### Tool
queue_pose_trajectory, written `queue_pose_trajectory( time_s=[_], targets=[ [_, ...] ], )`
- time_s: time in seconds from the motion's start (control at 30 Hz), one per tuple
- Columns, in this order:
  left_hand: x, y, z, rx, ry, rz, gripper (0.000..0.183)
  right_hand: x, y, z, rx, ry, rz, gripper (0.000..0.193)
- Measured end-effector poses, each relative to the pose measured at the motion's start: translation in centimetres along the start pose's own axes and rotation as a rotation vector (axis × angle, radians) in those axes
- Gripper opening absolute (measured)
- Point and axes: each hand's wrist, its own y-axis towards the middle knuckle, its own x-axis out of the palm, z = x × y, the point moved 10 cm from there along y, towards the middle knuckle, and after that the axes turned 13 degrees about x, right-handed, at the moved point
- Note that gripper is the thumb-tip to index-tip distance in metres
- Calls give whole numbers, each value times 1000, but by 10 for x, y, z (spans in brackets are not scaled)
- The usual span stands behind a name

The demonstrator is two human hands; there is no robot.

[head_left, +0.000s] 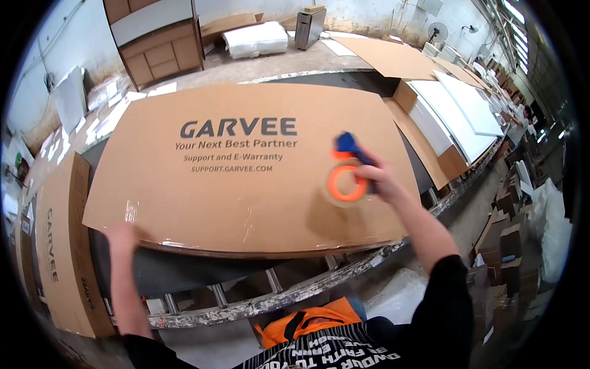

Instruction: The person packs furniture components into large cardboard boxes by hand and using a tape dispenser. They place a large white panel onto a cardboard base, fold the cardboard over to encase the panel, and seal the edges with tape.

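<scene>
A large flat cardboard box (203,209) with dark print lies in front of me, clear tape shining along its near edge. My right hand (376,177) is closed round the handle of a blue tape dispenser (347,144) with an orange hub. It is held above the right part of the box, slightly blurred, and a shadow falls beneath it. At the near left corner, my left hand (121,235) grips the box's edge; its fingertips are mostly hidden.
The box rests on a roller conveyor (215,295). Another printed box (70,246) stands at the left. An open carton with white panels (455,114) lies to the right. Behind are a wooden cabinet (157,46) and a white wrapped bundle (255,40). A person (521,123) is far right.
</scene>
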Motion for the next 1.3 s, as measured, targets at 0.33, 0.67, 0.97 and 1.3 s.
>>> queue_pose_trajectory(
  time_s=[0.33, 0.67, 0.97, 1.3],
  targets=[
    [-48, -36, 388, 385, -166, 559, 58, -82, 191, 12, -331, -1071, 432, 59],
    [-44, -39, 389, -31, -112, 453, 69, -138, 366, -50, -99, -1408, 281, 69],
    [-33, -58, 359, 17, -199, 522, 66, -163, 353, -27, -235, -1302, 463, 58],
    [-7, -170, 297, 40, -223, 846, 23, -210, 168, 53, -181, -1256, 610, 57]
  ],
)
